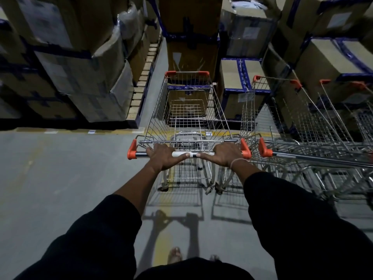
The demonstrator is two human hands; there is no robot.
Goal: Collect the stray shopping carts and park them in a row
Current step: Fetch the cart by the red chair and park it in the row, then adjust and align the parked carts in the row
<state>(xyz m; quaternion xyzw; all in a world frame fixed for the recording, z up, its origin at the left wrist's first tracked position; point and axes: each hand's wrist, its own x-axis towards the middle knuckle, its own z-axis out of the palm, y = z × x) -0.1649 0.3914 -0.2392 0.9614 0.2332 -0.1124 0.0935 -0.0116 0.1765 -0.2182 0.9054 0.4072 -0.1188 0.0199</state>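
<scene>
A wire shopping cart (187, 110) with orange corner caps stands straight ahead of me, its basket empty. My left hand (163, 156) grips the left part of its handle bar (191, 154), and my right hand (226, 155) grips the right part. Just to the right, almost touching, stands a second cart (282, 122), and a third cart (347, 118) is beyond it at the frame's right edge. All three point towards the stacked boxes.
Tall stacks of taped cardboard boxes (80, 77) on pallets fill the left, and more boxes (242, 81) stand behind the carts. A narrow aisle (159, 63) runs between them. Grey concrete floor (60, 178) with a worn yellow line (80, 130) spreads to my left.
</scene>
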